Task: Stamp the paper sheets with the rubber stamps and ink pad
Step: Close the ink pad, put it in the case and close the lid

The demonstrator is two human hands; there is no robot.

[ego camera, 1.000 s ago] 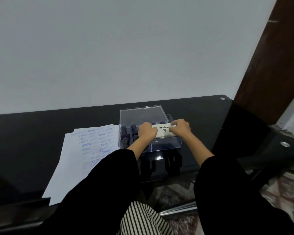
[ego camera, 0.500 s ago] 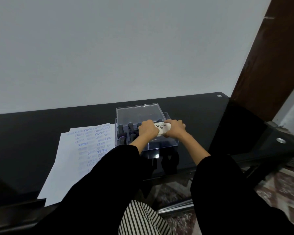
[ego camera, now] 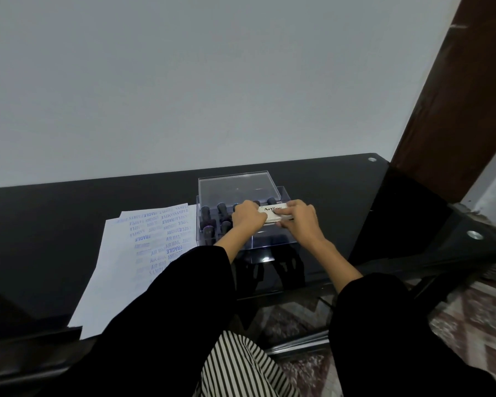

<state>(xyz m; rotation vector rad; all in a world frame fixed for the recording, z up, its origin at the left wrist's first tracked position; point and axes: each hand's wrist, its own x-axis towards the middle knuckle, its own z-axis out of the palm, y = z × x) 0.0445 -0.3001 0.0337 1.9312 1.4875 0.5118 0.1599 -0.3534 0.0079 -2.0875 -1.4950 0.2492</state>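
A clear plastic stamp box (ego camera: 272,242) stands on the black glass table, its lid (ego camera: 236,186) tipped open at the back. Several dark rubber stamps (ego camera: 211,222) stand upright in its left half. Over the box's right half both hands hold a white ink pad (ego camera: 272,214) with a printed label. My left hand (ego camera: 248,217) grips its left end, my right hand (ego camera: 298,219) grips its right end. Paper sheets (ego camera: 132,253) covered in blue stamped words lie left of the box.
The black glass table (ego camera: 327,181) ends at a white wall behind. A dark wooden door frame (ego camera: 455,96) rises at the right. The table's right part (ego camera: 441,245) steps lower, with a metal fitting (ego camera: 474,234). Patterned floor shows through the glass near my striped clothing.
My hands have moved closer together on the ink pad, covering more of its label. The view shifted slightly.
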